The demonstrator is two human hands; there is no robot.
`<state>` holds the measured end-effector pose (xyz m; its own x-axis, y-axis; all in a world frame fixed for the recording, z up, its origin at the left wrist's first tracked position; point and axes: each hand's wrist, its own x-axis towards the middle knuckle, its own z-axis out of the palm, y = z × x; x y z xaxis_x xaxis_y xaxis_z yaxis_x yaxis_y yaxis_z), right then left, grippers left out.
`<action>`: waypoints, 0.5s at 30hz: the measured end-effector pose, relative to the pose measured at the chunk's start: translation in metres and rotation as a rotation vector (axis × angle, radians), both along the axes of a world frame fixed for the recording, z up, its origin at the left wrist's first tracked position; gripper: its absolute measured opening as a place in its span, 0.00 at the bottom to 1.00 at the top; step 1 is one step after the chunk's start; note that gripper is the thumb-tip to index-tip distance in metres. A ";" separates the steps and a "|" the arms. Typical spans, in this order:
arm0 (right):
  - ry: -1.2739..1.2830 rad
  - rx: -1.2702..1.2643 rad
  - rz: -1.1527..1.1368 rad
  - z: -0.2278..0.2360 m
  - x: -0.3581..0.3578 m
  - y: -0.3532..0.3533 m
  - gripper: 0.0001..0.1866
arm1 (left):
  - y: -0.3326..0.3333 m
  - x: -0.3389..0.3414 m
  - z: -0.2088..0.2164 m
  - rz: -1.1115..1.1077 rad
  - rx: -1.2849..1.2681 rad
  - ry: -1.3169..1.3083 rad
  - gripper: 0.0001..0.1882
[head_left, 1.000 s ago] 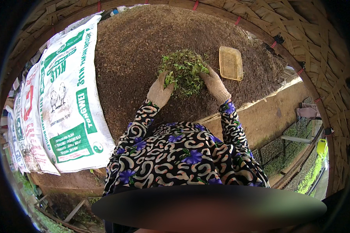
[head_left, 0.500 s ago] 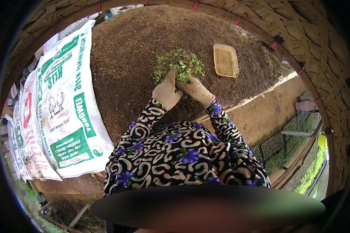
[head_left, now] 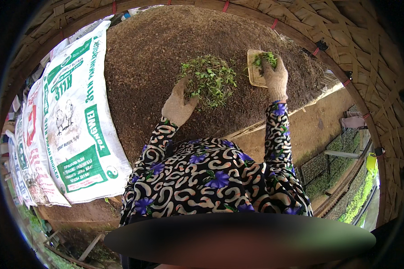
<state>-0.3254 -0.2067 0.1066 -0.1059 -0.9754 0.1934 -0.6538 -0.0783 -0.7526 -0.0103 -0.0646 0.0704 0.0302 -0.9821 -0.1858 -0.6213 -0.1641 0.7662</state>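
Note:
A loose heap of small green seedlings (head_left: 211, 80) lies on dark brown soil (head_left: 143, 58) in front of me. At its left edge rests my left hand (head_left: 179, 106), in a beige knit glove with soil-darkened fingertips, the thumb and fingers apart. My right hand (head_left: 276, 83), gloved alike, is over a shallow yellowish plastic tray (head_left: 256, 80) to the right of the heap. Its fingers close round a small bunch of seedlings (head_left: 268, 59), with leaves showing beyond the fingertips. The hand hides the tray's right side.
White printed sacks (head_left: 83, 121) cover the left side of the soil bed. A pale edging strip (head_left: 309, 104) bounds the bed at the right, with a brown ledge (head_left: 300, 123) below it. A woven hat brim (head_left: 354, 49) frames the top and right of the view.
My hands were together at the heap's near edge and are now apart. The right one has moved right to the tray with some seedlings; the left has shifted slightly left, its fingers parted.

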 end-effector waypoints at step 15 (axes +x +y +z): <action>0.544 0.257 0.367 -0.046 0.085 0.024 0.39 | -0.026 -0.011 -0.020 -0.145 0.028 -0.623 0.45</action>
